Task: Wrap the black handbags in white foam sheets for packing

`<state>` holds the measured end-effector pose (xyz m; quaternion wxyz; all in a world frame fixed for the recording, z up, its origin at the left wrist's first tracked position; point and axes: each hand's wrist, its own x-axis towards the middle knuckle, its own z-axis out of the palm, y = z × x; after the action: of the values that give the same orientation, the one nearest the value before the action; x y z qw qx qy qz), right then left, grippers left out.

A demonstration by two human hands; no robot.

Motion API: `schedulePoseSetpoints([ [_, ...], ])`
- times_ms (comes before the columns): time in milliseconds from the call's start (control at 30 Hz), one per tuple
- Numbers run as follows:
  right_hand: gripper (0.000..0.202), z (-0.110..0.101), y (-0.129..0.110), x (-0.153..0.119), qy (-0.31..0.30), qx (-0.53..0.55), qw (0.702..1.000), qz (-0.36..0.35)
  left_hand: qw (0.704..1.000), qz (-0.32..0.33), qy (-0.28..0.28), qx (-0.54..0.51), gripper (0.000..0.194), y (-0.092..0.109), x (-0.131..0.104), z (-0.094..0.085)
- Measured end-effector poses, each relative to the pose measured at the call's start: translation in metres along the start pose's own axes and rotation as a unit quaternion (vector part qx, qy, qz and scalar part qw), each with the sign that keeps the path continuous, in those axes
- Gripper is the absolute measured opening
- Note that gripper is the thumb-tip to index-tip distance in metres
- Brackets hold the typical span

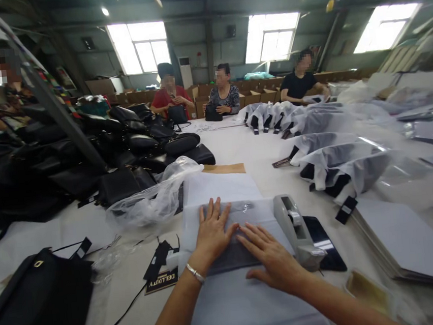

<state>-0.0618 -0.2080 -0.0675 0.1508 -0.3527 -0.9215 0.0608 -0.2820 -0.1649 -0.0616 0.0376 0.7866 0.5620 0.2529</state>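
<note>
My left hand [214, 233] lies flat with spread fingers on a translucent plastic bag [245, 303] in front of me. Beside it, my right hand [271, 258] also rests palm down on the plastic, thumb apart; the fingertips of both hands nearly meet. A flat dark shape shows through the plastic under my hands, its kind unclear. White sheets [222, 185] lie just beyond it. To the right of my right hand stands a grey tape dispenser [300, 236]. Black tags [160, 257] and a card lettered DELUXITY [161, 283] lie left of my left wrist.
A black handbag [42, 302] sits at the near left, with a heap of black bags [133, 140] behind. Right are a dark flat device [329, 246], stacked white boards [415, 240] and plastic-wrapped bags [338, 156]. Several people sit beyond the table; a metal post [66, 110] slants at left.
</note>
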Motion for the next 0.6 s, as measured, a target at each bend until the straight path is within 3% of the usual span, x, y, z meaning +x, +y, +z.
schedulePoseSetpoints([
  [67, 0.090, 0.014, -0.001, -0.004, -0.015, -0.020, 1.000, 0.006, 0.999, -0.007, -0.029, 0.011, 0.060, -0.002, 0.008, 0.010],
  [133, 0.084, 0.022, 0.002, -0.002, -0.016, -0.033, 0.999, 0.009, 0.999, -0.017, -0.051, 0.005, 0.057, -0.008, 0.015, 0.014],
  [233, 0.076, 0.018, 0.008, 0.004, -0.009, -0.036, 0.999, 0.004, 0.995, -0.035, -0.074, -0.053, 0.054, -0.019, 0.018, 0.002],
  [433, 0.072, -0.040, 0.028, 0.042, -0.018, 0.034, 0.999, -0.004, 0.982, -0.128, 0.052, -0.130, 0.056, -0.039, -0.017, -0.041],
  [600, 0.056, -0.079, 0.075, 0.091, 0.068, 0.017, 0.997, 0.034, 0.967, -0.216, 0.024, -0.129, 0.074, -0.050, -0.020, -0.037],
])
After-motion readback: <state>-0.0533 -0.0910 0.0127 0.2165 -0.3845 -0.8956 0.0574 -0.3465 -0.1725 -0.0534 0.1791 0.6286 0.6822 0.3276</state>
